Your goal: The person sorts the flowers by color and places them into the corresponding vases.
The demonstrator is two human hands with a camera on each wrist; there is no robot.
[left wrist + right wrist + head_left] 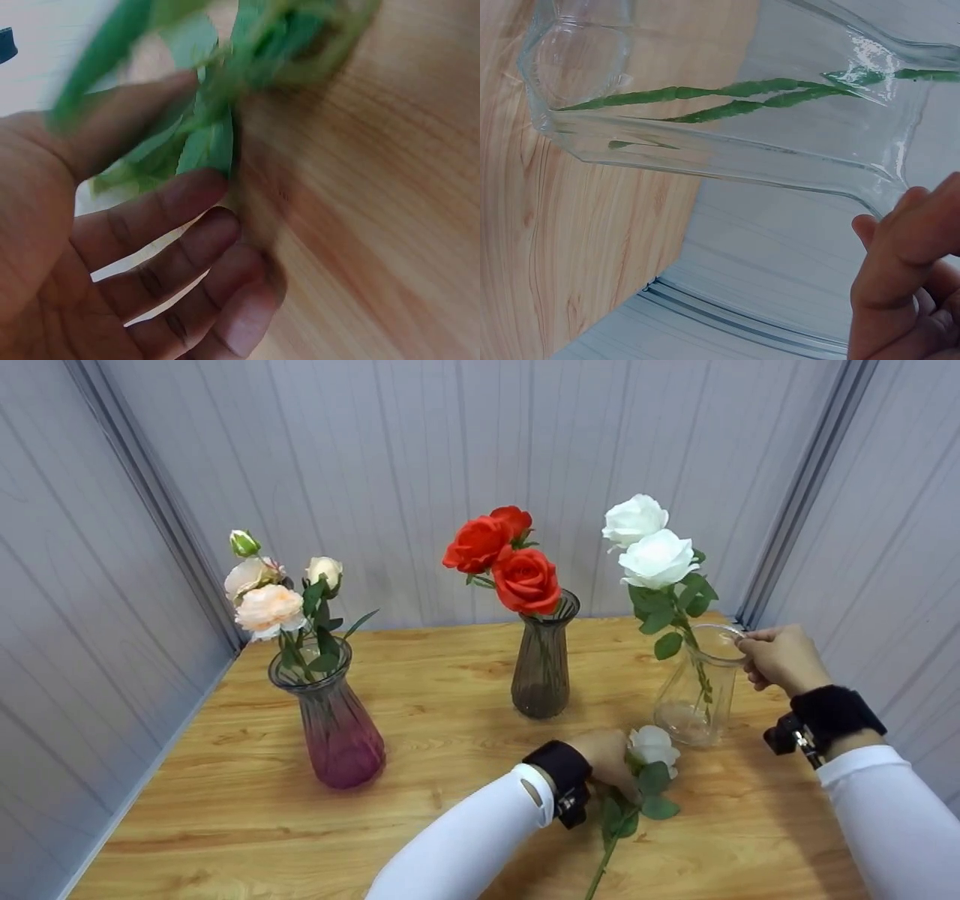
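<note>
My left hand (611, 761) is at the stem of a single white rose (652, 746) low over the table, its green leaves (210, 142) between thumb and index finger. The other fingers of that hand are loosely bent beside the wood. With thumb and fingers my right hand (784, 660) pinches the rim of a clear glass vase (694, 720). Two white roses (656, 559) lean left out of this vase. Through its glass, their green stems (765, 94) show reaching toward the bottom in the right wrist view.
A dark grey vase (541, 671) with three red roses (525, 581) stands mid-table. To the left is a pink-tinted vase (341, 735) with pale peach flowers (270, 609). Grey panel walls (420, 495) enclose the wooden table (262, 825) at the back and both sides.
</note>
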